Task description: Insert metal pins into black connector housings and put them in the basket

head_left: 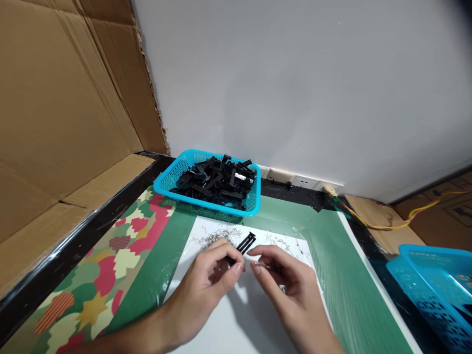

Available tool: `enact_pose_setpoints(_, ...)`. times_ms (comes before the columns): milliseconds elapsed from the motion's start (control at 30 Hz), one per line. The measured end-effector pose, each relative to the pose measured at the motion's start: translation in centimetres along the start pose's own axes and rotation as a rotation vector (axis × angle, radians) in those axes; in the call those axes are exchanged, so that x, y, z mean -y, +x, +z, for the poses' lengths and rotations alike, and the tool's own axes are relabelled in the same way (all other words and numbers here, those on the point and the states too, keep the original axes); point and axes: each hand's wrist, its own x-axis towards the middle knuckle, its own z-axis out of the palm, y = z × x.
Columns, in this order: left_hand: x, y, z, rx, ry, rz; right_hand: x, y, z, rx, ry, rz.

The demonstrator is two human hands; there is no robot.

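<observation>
My left hand (216,270) pinches a slotted black plastic piece (246,243) between thumb and fingers, with its far end pointing up and away from me. Close to its right, my right hand (285,275) has curled fingers, thumb and forefinger a little apart at the tips. Something thin shows at those fingers, too small to make out. Both hands are above a white sheet (243,314). Beyond them lies a heap of small bent metal wire pieces (217,235), and more wire pieces (277,241) are scattered to the right.
A blue basket (206,202) full of black plastic pieces (217,182) stands against the wall. Another blue basket (424,285) is at the right edge. Cardboard (62,98) rises on the left. Power sockets (304,182) and a yellow cable (413,214) lie at the back.
</observation>
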Motion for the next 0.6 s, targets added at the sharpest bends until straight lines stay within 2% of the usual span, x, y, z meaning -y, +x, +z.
enact_pose_setpoints(233, -0.1, -0.1, -0.1, 0.05, 0.092, -0.004, 0.2, 0.0, -0.9, 0.118, -0.041, 0.035)
enact_pose_setpoints(300, -0.1, 0.0, -0.1, 0.055, 0.088, -0.013, -0.1, 0.2, -1.7, 0.098, -0.045, 0.039)
enact_pose_setpoints(467, 0.3, 0.0, 0.2, 0.076, 0.006, -0.1, -1.4, 0.6, -4.0, -0.075, -0.186, 0.014)
enact_pose_setpoints(600, 0.9, -0.1, 0.5, 0.098, -0.078, -0.207, -1.9, 0.7, -4.1, -0.017, -0.268, 0.06)
